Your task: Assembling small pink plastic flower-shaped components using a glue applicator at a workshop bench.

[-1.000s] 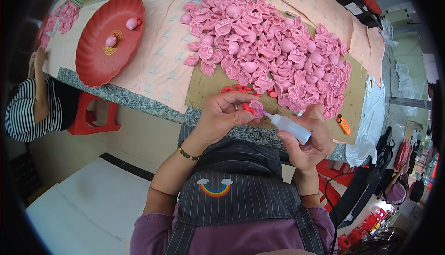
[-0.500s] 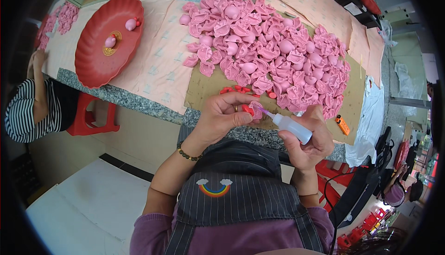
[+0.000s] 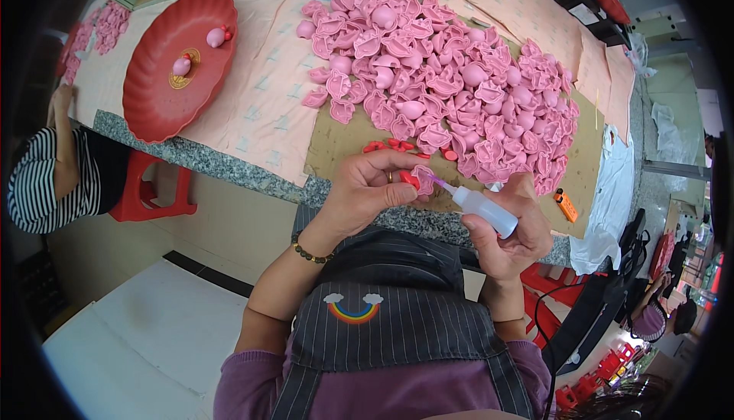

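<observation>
Head view: a red piece (image 3: 410, 180) and pink shell (image 3: 423, 181) are pinched in the left hand (image 3: 376, 182), seemingly steadied for the nozzle (image 3: 443, 184); a translucent bottle (image 3: 488, 213) is clasped, tilted, by the right hand (image 3: 521, 223). Beyond, pink shells (image 3: 446, 82) are heaped, likely for easy reach.

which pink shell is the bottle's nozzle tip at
The pink shell pinched with a red piece in the left hand; those in the large heap lie unheld.

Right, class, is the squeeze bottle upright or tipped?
Tipped: the squeeze bottle slants in the right hand, its purple nozzle aimed at the pink shell in the left hand.
</observation>
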`<state>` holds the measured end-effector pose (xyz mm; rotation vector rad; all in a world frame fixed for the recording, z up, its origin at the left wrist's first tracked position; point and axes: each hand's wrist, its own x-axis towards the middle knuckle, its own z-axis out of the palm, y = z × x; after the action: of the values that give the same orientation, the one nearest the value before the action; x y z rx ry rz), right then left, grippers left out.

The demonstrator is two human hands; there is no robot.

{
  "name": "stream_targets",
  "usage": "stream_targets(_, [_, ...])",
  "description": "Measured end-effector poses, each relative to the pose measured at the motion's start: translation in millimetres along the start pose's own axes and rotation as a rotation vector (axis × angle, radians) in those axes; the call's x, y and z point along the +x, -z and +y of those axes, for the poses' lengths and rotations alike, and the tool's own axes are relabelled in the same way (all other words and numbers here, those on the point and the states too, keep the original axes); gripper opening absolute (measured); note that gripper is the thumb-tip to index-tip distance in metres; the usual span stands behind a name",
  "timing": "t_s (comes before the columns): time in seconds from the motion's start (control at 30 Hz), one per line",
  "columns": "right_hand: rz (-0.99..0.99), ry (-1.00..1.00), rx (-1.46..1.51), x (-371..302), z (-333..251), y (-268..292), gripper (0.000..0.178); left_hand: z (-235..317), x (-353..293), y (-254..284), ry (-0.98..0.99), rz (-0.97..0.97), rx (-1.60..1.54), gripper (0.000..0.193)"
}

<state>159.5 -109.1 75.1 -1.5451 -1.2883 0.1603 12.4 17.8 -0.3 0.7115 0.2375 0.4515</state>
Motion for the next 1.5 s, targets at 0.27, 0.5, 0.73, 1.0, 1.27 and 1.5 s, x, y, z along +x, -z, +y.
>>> stream_targets(0.27, [0.015, 0.067, -0.02, 3.0, 2.2, 0.3, 0.028, -0.1, 0.2, -0.1, 0.003, -0.007, 0.021, 0.038])
stream_targets(0.5, [0.019, 0.037, -0.025, 3.0, 1.1, 0.1, 0.025, 2.0, 0.6, -2.0, 0.017, -0.007, -0.003, 0.038])
stream_targets(0.73, [0.033, 0.016, -0.026, 3.0, 0.4, 3.1, 0.027, 2.5, 0.9, -4.0, 0.005, 0.002, -0.02, 0.039])
stream_targets(1.0, [0.012, -0.013, -0.013, 2.1, -0.9, 1.0, 0.024, 1.1, 1.5, -1.7, 0.008, -0.01, -0.007, 0.039])
stream_targets(1.27, [0.01, -0.005, -0.02, 2.2, 0.7, 2.9, 0.023, 0.5, 1.9, -2.0, -0.012, -0.009, 0.008, 0.039])
stream_targets(1.5, [-0.005, -0.012, -0.047, 1.8, 0.1, 5.2, 0.022, -0.7, 1.9, -0.7, -0.026, 0.001, 0.015, 0.04])
